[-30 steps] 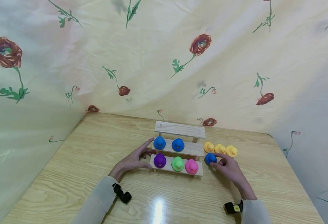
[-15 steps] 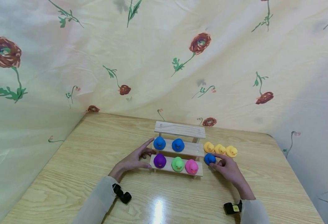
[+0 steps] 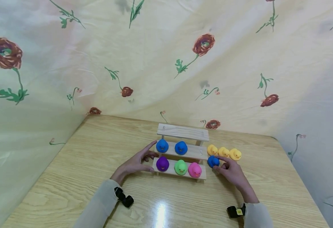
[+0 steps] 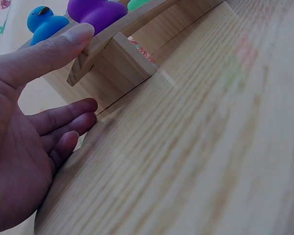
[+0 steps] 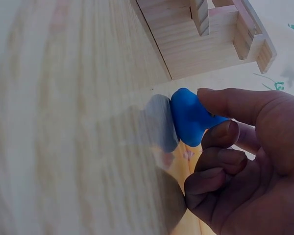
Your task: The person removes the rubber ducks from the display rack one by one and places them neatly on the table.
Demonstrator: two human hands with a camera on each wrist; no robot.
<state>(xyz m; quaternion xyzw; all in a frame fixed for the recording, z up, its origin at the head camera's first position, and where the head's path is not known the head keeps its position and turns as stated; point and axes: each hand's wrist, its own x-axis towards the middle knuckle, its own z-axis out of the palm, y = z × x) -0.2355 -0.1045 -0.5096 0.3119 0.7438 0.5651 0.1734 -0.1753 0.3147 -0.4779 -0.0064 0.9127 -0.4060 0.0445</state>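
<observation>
Beside the tiered pale-wood stand [image 3: 182, 131], the right hand [image 3: 231, 171] pinches a round blue rubber duck [image 3: 212, 161]; left hand [image 3: 136, 161], grip apart. Careless lifting could topple yellow rubber ducks [image 3: 224, 152].

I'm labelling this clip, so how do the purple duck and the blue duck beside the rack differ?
The purple duck sits on the lowest shelf; the blue duck is beside the rack. The right hand pinches the blue duck; neither hand grips the purple duck. Both are smooth toy ducks of similar size.
</observation>
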